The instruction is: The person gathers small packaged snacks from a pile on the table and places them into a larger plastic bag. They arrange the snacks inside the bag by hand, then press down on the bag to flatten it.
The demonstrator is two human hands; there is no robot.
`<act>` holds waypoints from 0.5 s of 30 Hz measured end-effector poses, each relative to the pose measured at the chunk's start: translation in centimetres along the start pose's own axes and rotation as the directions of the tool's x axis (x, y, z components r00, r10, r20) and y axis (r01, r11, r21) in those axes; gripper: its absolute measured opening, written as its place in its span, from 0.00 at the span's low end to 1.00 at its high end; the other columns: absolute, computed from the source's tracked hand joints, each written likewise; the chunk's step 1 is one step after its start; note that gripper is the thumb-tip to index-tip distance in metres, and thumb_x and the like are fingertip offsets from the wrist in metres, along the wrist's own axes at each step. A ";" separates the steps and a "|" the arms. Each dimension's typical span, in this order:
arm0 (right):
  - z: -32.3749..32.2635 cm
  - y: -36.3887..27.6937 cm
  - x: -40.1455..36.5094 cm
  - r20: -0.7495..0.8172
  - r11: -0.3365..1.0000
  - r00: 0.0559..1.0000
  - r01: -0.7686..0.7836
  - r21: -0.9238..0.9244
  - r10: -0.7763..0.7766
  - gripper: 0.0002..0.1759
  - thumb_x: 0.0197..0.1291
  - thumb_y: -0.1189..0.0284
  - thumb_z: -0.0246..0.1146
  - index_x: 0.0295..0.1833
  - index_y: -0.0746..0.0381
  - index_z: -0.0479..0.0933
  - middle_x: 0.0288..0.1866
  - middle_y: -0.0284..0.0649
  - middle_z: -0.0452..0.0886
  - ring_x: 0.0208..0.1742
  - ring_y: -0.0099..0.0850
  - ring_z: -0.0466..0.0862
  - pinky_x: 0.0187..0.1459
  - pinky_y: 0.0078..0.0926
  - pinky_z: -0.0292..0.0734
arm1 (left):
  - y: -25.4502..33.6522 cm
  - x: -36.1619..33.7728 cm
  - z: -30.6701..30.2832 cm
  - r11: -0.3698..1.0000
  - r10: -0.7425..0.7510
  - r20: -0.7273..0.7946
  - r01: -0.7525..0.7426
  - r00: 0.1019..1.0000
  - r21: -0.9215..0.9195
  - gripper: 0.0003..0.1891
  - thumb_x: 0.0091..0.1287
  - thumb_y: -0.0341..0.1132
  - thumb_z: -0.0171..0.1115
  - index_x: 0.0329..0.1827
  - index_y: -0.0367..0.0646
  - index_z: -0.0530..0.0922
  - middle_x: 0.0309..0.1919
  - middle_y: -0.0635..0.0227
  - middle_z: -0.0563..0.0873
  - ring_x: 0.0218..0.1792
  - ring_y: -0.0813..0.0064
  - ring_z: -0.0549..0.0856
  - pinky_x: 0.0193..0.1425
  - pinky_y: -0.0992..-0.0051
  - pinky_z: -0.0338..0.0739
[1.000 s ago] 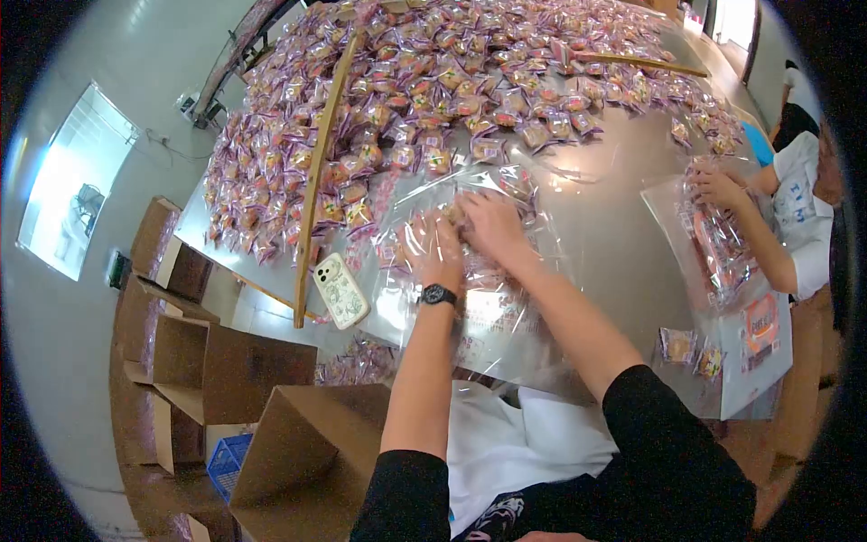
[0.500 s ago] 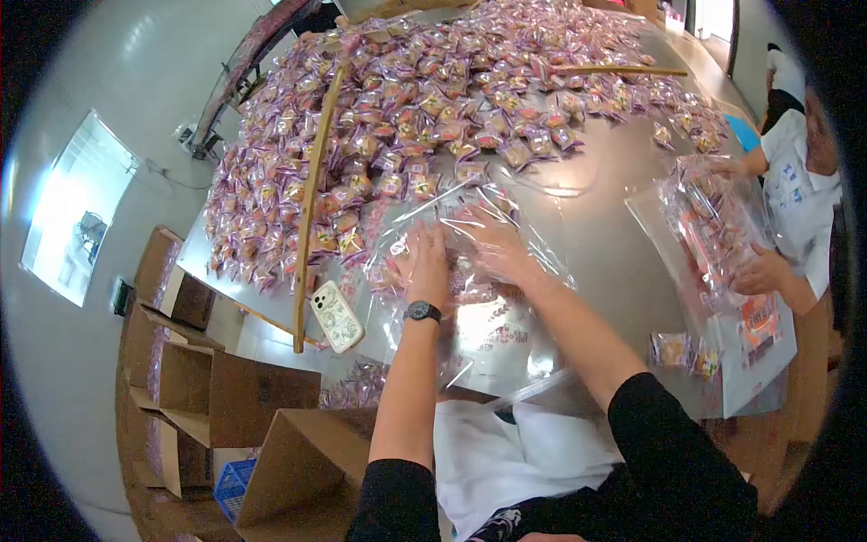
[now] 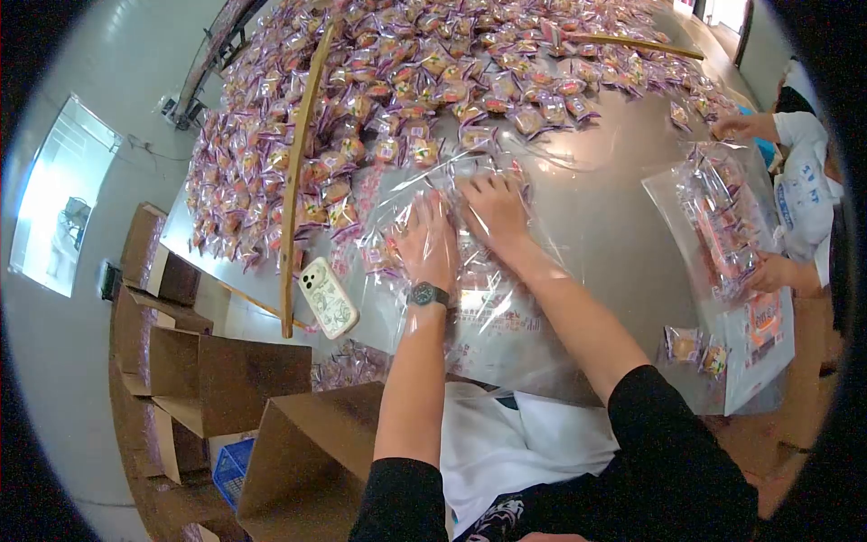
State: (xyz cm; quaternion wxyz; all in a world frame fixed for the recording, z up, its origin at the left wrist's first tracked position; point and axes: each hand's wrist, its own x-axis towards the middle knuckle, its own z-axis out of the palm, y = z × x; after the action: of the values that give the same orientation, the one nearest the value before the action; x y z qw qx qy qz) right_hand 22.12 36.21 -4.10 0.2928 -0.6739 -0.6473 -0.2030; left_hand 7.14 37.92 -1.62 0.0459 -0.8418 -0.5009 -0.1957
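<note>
Both hands lie side by side on the bench [image 3: 596, 208], a little apart, backs up and fingers reaching away from the body, over a large clear bag [image 3: 510, 357] with reddish printing. Film gleams over the left hand [image 3: 426, 242] and across the forearms, and the right hand [image 3: 493, 212] sits slightly farther out; from where I stand I cannot tell whether the fingers close on anything beneath them. Wrapped packets [image 3: 383, 256] show through the plastic beside the left hand, and the bag itself spreads across the near edge of the bench, right in front of the person. A black watch [image 3: 428, 294] circles the left wrist. Just to the left of the bag lies a phone [image 3: 329, 296] in a pale patterned case, and next to that runs a long wooden strip [image 3: 302, 163]. Beyond the hands, a great heap of small purple-edged packets [image 3: 415, 77] covers the far part of the bench, with another wooden strip [image 3: 637, 43] among them. Over to the right, a co-worker has one hand [image 3: 772, 271] at a filled clear bag [image 3: 718, 226] and the other reaching out past its far end. Two loose packets [image 3: 695, 348] rest near that bag. Open cardboard boxes [image 3: 312, 452] and a blue crate [image 3: 233, 471] stand at the lower left.
</note>
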 end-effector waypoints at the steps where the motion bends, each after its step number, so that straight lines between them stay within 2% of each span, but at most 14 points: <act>1: 0.0 -0.2 0.1 -0.003 1.000 1.000 -0.006 -0.018 0.006 0.24 0.58 0.68 0.68 0.61 0.57 0.82 0.52 0.39 0.83 0.56 0.41 0.81 0.63 0.46 0.72 | -0.1 0.1 0.2 1.000 -0.005 0.017 0.005 1.000 0.023 0.30 0.72 0.38 0.57 0.78 0.49 0.70 0.76 0.57 0.75 0.76 0.56 0.75 0.75 0.39 0.64; 4: 0.0 -0.1 0.6 0.092 0.999 0.994 0.050 0.020 -0.052 0.23 0.59 0.68 0.66 0.61 0.58 0.82 0.52 0.39 0.83 0.55 0.41 0.82 0.61 0.47 0.72 | 0.4 -0.3 -0.1 0.995 -0.006 -0.018 0.008 1.000 0.099 0.28 0.73 0.38 0.57 0.77 0.48 0.71 0.75 0.56 0.76 0.75 0.55 0.75 0.76 0.40 0.63; 5: -0.3 -0.1 0.3 0.132 0.996 0.990 0.032 0.088 -0.043 0.22 0.59 0.69 0.65 0.61 0.60 0.82 0.58 0.40 0.84 0.61 0.43 0.82 0.68 0.50 0.71 | 0.3 -0.2 0.3 0.996 0.005 -0.035 -0.002 0.999 0.094 0.28 0.73 0.37 0.57 0.77 0.47 0.71 0.75 0.55 0.76 0.74 0.55 0.76 0.76 0.39 0.63; 8: -0.4 0.1 -0.2 -0.096 0.989 0.984 0.150 0.013 -0.148 0.14 0.63 0.73 0.59 0.53 0.60 0.81 0.51 0.43 0.84 0.61 0.43 0.81 0.65 0.45 0.75 | 0.7 0.2 0.3 0.996 0.002 -0.022 0.000 1.000 0.086 0.28 0.73 0.36 0.56 0.78 0.46 0.71 0.75 0.52 0.75 0.74 0.54 0.75 0.77 0.37 0.59; 12: -2.0 -0.5 0.0 0.090 0.987 0.984 0.156 -0.034 -0.152 0.29 0.59 0.73 0.63 0.68 0.61 0.76 0.70 0.50 0.79 0.72 0.49 0.75 0.74 0.42 0.69 | -0.2 0.0 0.5 0.995 0.031 0.006 -0.032 0.999 0.097 0.27 0.75 0.35 0.52 0.79 0.49 0.69 0.78 0.51 0.71 0.73 0.52 0.77 0.79 0.37 0.58; 13: -2.8 -0.8 0.3 0.155 0.993 0.981 0.118 0.004 -0.117 0.33 0.56 0.73 0.66 0.70 0.63 0.74 0.70 0.53 0.78 0.71 0.53 0.76 0.76 0.44 0.67 | -0.4 -0.3 0.3 0.998 0.063 -0.037 -0.062 0.997 0.029 0.30 0.76 0.34 0.53 0.82 0.50 0.65 0.80 0.49 0.67 0.74 0.46 0.75 0.80 0.37 0.55; 15: 0.0 -0.3 -0.1 0.087 0.988 0.993 0.070 0.135 -0.082 0.33 0.56 0.75 0.66 0.70 0.65 0.73 0.70 0.54 0.78 0.71 0.54 0.76 0.77 0.49 0.65 | -0.2 -1.2 -0.1 0.997 0.038 -0.022 -0.036 0.999 0.072 0.31 0.75 0.34 0.54 0.82 0.48 0.63 0.82 0.48 0.64 0.75 0.42 0.73 0.81 0.37 0.54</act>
State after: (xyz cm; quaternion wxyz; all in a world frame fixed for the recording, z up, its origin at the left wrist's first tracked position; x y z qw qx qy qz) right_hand 21.79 36.14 -4.12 0.2985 -0.6367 -0.6972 -0.1395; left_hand 6.47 36.98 -1.95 0.0856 -0.8465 -0.4913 -0.1863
